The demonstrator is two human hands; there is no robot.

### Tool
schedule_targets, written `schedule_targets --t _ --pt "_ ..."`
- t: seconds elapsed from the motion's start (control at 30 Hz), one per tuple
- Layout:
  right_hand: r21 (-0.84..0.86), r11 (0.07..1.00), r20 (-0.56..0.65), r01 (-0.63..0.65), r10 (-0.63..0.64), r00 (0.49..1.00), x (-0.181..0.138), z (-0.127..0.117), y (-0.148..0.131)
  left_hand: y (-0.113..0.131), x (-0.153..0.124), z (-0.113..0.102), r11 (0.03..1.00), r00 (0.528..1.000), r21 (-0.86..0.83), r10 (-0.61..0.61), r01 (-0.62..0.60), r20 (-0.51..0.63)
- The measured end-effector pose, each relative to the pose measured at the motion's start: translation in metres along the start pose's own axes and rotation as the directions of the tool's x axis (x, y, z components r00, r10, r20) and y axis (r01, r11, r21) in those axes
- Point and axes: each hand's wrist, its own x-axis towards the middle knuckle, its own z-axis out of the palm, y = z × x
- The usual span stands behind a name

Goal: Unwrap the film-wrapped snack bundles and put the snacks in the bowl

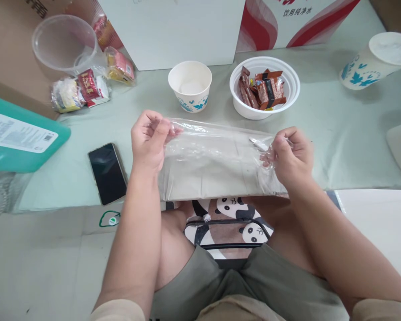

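Observation:
A clear plastic zip bag (214,165) is stretched flat between both hands above the front edge of the pale green table (337,133). My left hand (149,138) pinches its top left corner. At the top right corner my right hand (289,156) grips the bag, close to a small white slider tab (259,143). The bag looks empty. Just beyond it stand an empty white paper cup (190,85) and a white bowl (264,87) holding several brown-wrapped snacks.
A black phone (107,173) lies on the table to the left. Further left are a teal box (20,138), wrapped snacks (83,87) and a clear plastic tub (64,42). A tipped paper cup (376,60) lies far right. Cartons line the back.

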Motion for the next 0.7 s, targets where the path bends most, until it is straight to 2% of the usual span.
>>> schedule_targets --t 0.07,0.2,0.37,0.57,0.7 --pt "0.028 0.998 -0.014 -0.055 0.055 0.998 0.002 0.001 0.002 0.001 -0.001 0.002 0.998 0.997 0.016 -0.063 0.064 -0.032" --pt "0.052 0.991 0.0 -0.126 0.126 0.992 0.005 0.0 0.004 -0.001 0.0 0.002 0.992 0.992 0.065 -0.105 0.11 -0.073" --pt "0.08 0.98 -0.024 -0.184 0.186 0.982 0.005 0.0 0.002 -0.008 0.003 -0.002 0.98 0.989 0.169 -0.083 0.104 -0.123" --pt "0.075 0.968 -0.022 -0.239 0.241 0.97 0.004 0.001 -0.001 -0.011 0.004 -0.007 0.968 0.984 0.19 -0.145 0.163 -0.103" --pt "0.032 0.968 -0.033 -0.251 0.252 0.967 0.003 0.001 -0.001 -0.011 0.006 -0.01 0.951 0.965 0.166 -0.253 0.261 -0.066"
